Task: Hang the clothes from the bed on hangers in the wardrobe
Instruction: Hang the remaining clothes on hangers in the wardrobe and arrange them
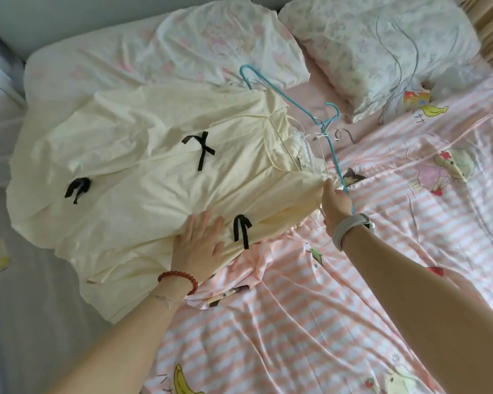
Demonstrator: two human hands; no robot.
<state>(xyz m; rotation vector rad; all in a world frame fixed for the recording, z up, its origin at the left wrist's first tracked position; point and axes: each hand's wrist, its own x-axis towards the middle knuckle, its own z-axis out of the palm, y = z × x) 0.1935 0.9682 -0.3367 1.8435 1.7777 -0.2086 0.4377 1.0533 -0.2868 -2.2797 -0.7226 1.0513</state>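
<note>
Cream garment spread mid-left of frame on bed — thin, crumpled cotton with black ribbon bows, likely light and floppy. Left hand presses flat on hem, fingers straight. Right hand pinches shoulder edge beside blue wire hanger. Best hold: shoulders, near neckline — fabric sags elsewhere.

Single head-worn wide-angle view, looking forward and down, close over the bed
</note>
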